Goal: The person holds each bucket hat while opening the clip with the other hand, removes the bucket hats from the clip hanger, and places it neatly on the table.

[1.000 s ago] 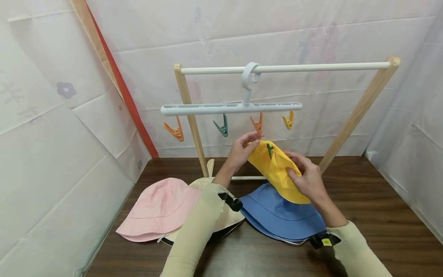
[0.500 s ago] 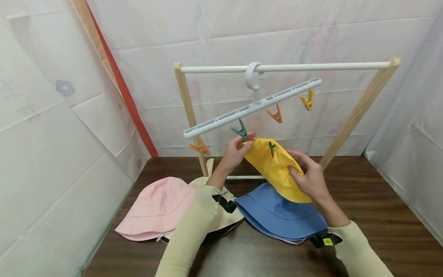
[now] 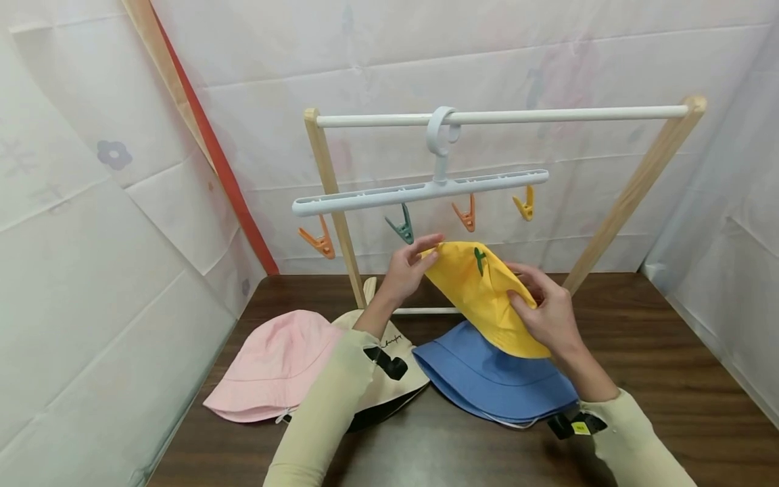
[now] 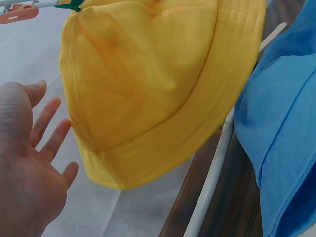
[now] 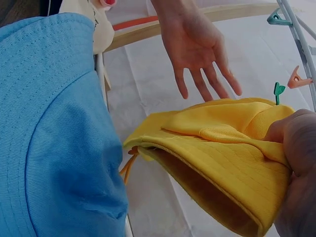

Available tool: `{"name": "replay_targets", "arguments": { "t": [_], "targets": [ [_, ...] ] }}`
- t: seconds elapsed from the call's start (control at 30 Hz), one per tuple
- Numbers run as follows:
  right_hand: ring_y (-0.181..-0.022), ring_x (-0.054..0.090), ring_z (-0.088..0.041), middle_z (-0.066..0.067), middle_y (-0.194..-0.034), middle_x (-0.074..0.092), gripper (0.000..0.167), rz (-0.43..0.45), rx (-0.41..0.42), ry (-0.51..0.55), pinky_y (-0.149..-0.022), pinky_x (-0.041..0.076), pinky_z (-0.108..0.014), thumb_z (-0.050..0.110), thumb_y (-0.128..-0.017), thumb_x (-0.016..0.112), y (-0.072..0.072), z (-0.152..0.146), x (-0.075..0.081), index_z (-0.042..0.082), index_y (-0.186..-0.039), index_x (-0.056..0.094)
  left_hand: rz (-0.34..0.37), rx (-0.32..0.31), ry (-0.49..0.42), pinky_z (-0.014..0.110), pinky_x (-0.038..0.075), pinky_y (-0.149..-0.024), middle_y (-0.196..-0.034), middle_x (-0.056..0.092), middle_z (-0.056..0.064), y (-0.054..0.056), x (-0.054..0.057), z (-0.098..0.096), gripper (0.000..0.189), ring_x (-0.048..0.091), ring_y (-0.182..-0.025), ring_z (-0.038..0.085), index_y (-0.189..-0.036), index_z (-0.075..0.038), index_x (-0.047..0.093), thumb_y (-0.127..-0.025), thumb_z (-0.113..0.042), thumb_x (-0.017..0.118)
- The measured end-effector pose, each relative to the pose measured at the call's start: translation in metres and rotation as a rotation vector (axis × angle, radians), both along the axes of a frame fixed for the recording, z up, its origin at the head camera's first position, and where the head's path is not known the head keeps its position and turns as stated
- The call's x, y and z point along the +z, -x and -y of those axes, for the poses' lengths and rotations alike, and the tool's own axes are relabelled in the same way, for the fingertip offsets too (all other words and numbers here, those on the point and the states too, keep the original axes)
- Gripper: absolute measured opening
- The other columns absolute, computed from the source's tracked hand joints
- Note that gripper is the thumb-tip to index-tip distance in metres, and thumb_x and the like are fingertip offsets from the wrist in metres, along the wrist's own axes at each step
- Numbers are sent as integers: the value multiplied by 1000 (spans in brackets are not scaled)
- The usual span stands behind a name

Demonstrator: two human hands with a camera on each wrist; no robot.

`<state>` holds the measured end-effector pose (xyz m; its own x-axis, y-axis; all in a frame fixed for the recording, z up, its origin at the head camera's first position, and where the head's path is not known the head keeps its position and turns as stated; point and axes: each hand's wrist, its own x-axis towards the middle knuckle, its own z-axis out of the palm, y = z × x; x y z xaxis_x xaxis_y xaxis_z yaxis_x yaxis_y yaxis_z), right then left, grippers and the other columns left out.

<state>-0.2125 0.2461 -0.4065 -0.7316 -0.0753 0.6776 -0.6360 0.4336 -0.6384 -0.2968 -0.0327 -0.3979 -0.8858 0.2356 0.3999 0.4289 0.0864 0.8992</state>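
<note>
A yellow bucket hat [image 3: 487, 304] with a small green sprout on its crown is held up, tilted, over the blue hat. My right hand [image 3: 550, 314] grips it at the right, thumb on the outside; the right wrist view shows the thumb pressing folds into the yellow fabric. At the hat's left end is my left hand [image 3: 404, 274]. In the left wrist view, the left hand [image 4: 29, 158] has its fingers spread with the fingertips right at the crown. Just above hangs a white hanger [image 3: 365, 199] with a green clip [image 3: 402, 226], two orange ones and a yellow clip [image 3: 526, 204].
The hanger hooks over the white rail [image 3: 578, 115] of a wooden-legged rack. On the dark wooden table [image 3: 633, 352] lie a blue bucket hat [image 3: 493, 389], a pink one [image 3: 280, 365] and a cream one [image 3: 398, 379], which the left forearm partly covers.
The hanger swung into a steep slant half a second ago and has swung back to nearly level. My left hand has drifted left, away from the orange clip. The yellow hat has shifted slightly.
</note>
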Motion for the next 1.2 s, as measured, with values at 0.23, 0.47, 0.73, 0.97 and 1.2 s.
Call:
{"name": "replay_targets", "arguments": {
  "t": [0.23, 0.47, 0.73, 0.97, 1.2],
  "targets": [
    [-80, 70, 10, -25, -102, 82, 48, 5, 16, 45, -68, 56, -9, -14, -95, 77, -4, -2, 0, 4, -140, 76, 10, 13, 81, 62, 32, -140, -162, 67, 16, -11, 4, 8, 39, 57, -158, 36, -153, -4, 67, -116, -13, 63],
    [-74, 68, 9, -26, -99, 80, 48, 8, 11, 60, -63, 55, -11, -15, -95, 76, -11, -3, 3, 2, -139, 76, -15, 2, 115, 65, 32, -139, -164, 63, 20, -23, 4, 18, 41, 55, -158, 39, -155, -1, 64, -114, -9, 63],
    [-67, 65, 3, -24, -98, 79, 48, 19, 16, 74, -58, 53, -13, -15, -95, 77, -16, -4, 6, 2, -139, 76, -15, 5, 119, 69, 33, -137, -164, 63, 21, -29, -1, 28, 41, 54, -158, 40, -154, -1, 65, -114, -10, 64],
    [-61, 64, 2, -24, -99, 78, 48, 12, 18, 77, -56, 52, -14, -15, -94, 77, -19, -4, 6, 2, -139, 76, -18, 4, 151, 66, 44, -130, -164, 63, 19, -37, -4, 40, 42, 56, -156, 40, -155, -3, 64, -114, -8, 64],
    [-52, 57, -1, -8, -96, 79, 49, 3, 26, 68, -49, 47, -17, -17, -93, 78, -20, -6, 4, 3, -138, 77, -65, 17, 186, 65, 45, -127, -161, 66, 19, -45, -8, 48, 41, 59, -153, 40, -153, -4, 67, -112, -8, 65]
  ]
}}
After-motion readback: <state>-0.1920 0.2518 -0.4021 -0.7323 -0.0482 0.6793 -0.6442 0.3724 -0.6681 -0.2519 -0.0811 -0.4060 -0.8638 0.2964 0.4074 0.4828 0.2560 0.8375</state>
